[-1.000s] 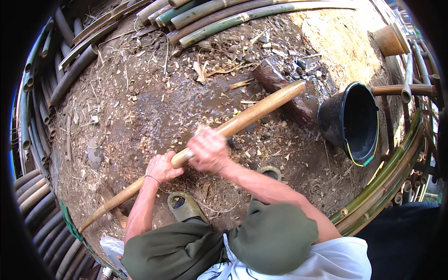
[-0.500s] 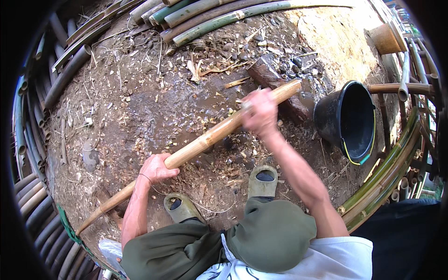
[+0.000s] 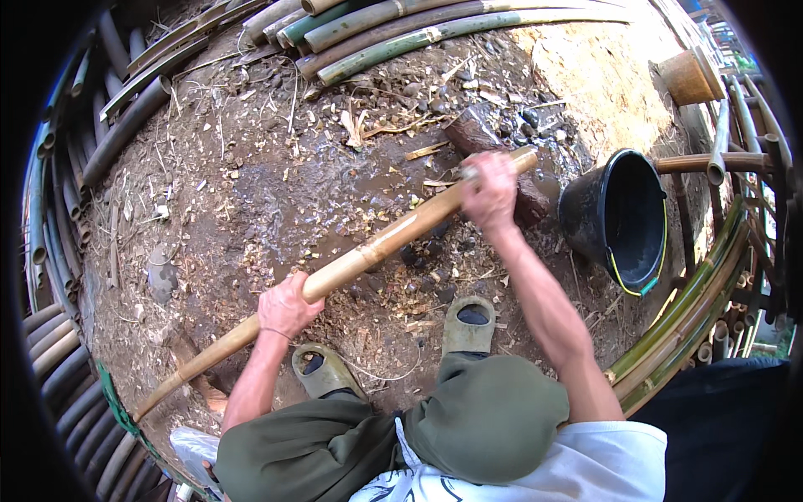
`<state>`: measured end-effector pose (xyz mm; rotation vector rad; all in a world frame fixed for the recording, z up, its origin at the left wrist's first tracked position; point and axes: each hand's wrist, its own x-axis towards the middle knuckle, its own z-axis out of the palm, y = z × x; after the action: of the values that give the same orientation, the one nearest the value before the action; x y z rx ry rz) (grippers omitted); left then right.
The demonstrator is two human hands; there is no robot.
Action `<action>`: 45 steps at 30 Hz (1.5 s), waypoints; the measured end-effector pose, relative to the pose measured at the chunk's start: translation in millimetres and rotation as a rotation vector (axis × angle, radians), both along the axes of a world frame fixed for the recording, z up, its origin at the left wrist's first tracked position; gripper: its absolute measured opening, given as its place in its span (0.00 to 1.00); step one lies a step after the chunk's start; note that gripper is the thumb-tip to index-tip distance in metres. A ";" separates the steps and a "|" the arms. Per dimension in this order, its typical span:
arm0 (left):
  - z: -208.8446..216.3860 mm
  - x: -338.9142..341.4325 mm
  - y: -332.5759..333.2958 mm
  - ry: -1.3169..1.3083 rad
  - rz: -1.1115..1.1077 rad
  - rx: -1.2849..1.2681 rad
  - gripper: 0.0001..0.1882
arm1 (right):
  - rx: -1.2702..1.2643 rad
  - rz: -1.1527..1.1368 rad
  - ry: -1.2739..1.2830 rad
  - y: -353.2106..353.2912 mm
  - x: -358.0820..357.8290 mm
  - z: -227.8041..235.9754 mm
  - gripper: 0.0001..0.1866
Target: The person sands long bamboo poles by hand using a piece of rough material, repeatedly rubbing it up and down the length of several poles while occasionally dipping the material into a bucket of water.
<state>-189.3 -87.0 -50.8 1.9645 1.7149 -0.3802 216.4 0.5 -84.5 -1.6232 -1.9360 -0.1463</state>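
— Bamboo pole [image 3: 368, 251]?
— Lying slantwise over the muddy ground [image 3: 251, 184], from seven o'clock up toward two o'clock, far tip resting on a dark wood block [image 3: 485, 142].
— Left hand [image 3: 286, 307]?
— Fingers wrapped tight around the pole's middle, just above the green clogs [image 3: 468, 322].
— Right hand [image 3: 489, 194]?
— Clamped on the pole near its far tip, at one o'clock.
— Nearby?
— Black bucket [image 3: 615, 219] at three o'clock, just beside the block; bamboo stalks [image 3: 435, 25] stacked at twelve.

A long tan bamboo pole [image 3: 368, 251] is lying slanted across the frame's middle, running from the lower left up to the upper right, off the ground.
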 end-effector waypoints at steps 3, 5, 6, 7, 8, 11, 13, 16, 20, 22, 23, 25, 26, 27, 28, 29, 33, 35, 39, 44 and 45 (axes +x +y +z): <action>-17.9 -2.3 -33.1 0.006 -0.106 0.490 0.31 | -0.086 0.253 0.097 -52.6 -147.7 7.8 0.09; -23.1 -5.8 -37.1 0.013 -0.128 0.518 0.32 | -0.169 0.378 0.139 -67.6 -177.1 14.4 0.16; -24.0 -8.3 -38.9 0.022 -0.138 0.536 0.33 | -0.107 0.403 0.133 -65.8 -168.3 11.8 0.13; -22.1 -7.7 -39.8 0.012 -0.136 0.532 0.33 | -0.044 0.423 0.123 -61.6 -150.8 7.3 0.11; -19.2 -7.5 -38.9 0.000 -0.135 0.532 0.33 | -0.030 0.380 0.087 -57.7 -130.6 -2.8 0.10; -19.6 -8.5 -39.3 -0.021 -0.131 0.495 0.34 | 0.010 0.229 0.039 -33.4 -54.9 -8.4 0.10; -17.5 -11.4 -38.8 -0.030 -0.116 0.479 0.34 | 0.023 0.131 0.012 -14.7 -15.9 -3.5 0.11; -18.1 -10.0 -38.0 -0.061 -0.075 0.476 0.34 | -0.048 -0.051 -0.117 12.1 49.8 -7.3 0.14; 1.8 1.6 -19.1 -0.136 0.000 0.303 0.31 | -0.394 -0.474 0.321 51.8 147.0 20.7 0.12; 11.6 -16.2 -3.8 -0.159 -0.081 0.085 0.37 | -0.168 -0.422 0.905 62.7 154.7 43.8 0.13; 16.7 -21.6 0.9 -0.188 0.018 -0.017 0.38 | -0.152 -0.471 1.162 57.2 153.3 56.0 0.14; 35.6 -31.6 17.2 -0.235 0.196 -0.223 0.40 | -0.173 -0.372 1.261 49.5 106.6 80.8 0.13; 40.4 -31.0 21.4 -0.252 0.219 -0.220 0.41 | -0.212 -0.291 1.136 46.4 95.6 81.3 0.12; 32.3 -36.1 17.3 -0.267 0.127 -0.091 0.41 | -0.346 -0.301 0.850 43.5 79.3 76.9 0.11; 18.0 -48.9 7.0 -0.263 0.044 0.036 0.40 | -0.398 -0.292 0.628 34.9 34.0 79.5 0.10; 5.3 -40.5 7.0 -0.304 -0.062 0.164 0.39 | -0.256 -0.204 0.284 28.7 28.9 46.7 0.11; 19.0 -12.7 17.2 0.106 0.060 0.099 0.27 | -0.040 0.117 0.190 -32.0 -131.6 22.2 0.08; 9.2 -10.7 23.9 0.065 -0.001 0.058 0.24 | -0.134 0.264 0.254 -46.5 -174.7 22.3 0.15; 13.6 -24.7 44.0 0.020 0.004 -0.105 0.25 | -0.007 0.471 0.306 -34.4 -155.1 12.3 0.19; 13.3 -24.2 47.8 -0.019 -0.003 -0.187 0.25 | 0.051 0.316 0.195 -14.6 -69.0 4.5 0.09; 12.6 -21.6 48.0 -0.018 -0.002 -0.185 0.25 | 0.057 0.285 0.160 -10.9 -52.4 2.0 0.09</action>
<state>-210.9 -39.0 -38.3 1.8308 1.6060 -0.5022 163.9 -10.4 -82.6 -1.2652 -1.9939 0.0419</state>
